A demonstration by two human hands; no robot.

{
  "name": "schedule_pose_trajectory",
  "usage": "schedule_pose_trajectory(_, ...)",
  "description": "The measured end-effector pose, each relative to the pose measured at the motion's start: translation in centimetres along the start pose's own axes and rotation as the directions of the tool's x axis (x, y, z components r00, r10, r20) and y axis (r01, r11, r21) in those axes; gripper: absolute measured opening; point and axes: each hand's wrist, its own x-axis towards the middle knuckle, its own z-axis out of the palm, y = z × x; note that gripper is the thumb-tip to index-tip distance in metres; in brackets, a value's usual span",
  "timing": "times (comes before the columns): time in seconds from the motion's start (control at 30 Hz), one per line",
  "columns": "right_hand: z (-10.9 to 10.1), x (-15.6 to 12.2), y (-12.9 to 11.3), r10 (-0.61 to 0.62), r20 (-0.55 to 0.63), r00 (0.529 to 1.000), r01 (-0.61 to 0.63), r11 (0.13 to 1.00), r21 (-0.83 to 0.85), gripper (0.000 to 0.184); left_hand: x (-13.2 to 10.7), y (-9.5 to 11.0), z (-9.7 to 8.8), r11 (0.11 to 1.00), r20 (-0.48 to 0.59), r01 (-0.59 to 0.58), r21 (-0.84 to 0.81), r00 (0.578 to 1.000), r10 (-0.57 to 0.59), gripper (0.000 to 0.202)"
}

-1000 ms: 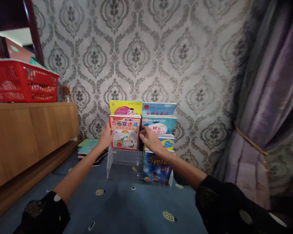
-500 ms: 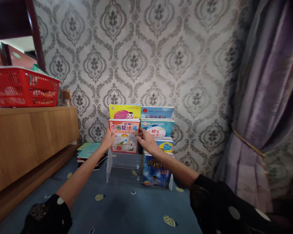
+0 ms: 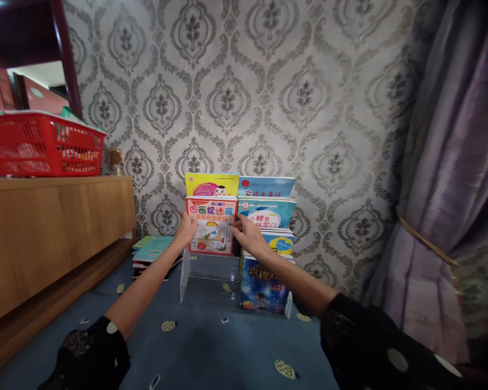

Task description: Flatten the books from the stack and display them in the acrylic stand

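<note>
Both hands grip a red-bordered picture book (image 3: 212, 233) by its side edges, upright in the left column of a clear acrylic book stand (image 3: 209, 268). My left hand (image 3: 186, 230) closes on its left edge, and my right hand (image 3: 248, 234) closes on the right edge. Behind it rises a yellow book (image 3: 211, 184). The stand's right column holds a blue book (image 3: 266, 186) at the back, a teal book (image 3: 284, 208), books with a yellow-and-blue cover (image 3: 283, 244), and a dark blue book (image 3: 264, 290) in front, partly behind my right forearm.
A stack of books (image 3: 154, 252) lies left of the stand on the blue patterned cloth (image 3: 203, 352). A wooden cabinet (image 3: 61, 233) carries a red plastic basket (image 3: 44, 143) and a small brown object (image 3: 116, 157). Patterned wallpaper stands behind; a purple curtain (image 3: 435, 206) hangs at right.
The view has shifted slightly, so the scene sits a little further right. Both hands stay on the red-bordered book, which shows no clear movement within the stand.
</note>
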Motion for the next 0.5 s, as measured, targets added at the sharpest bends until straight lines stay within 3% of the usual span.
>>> schedule_pose_trajectory(0.5,0.05,-0.15,-0.26,0.023,-0.015,1.0,-0.023,1.0,0.012,0.047,-0.18,-0.93,0.68,0.998,0.016,-0.044,-0.05,0.999,0.045,0.03)
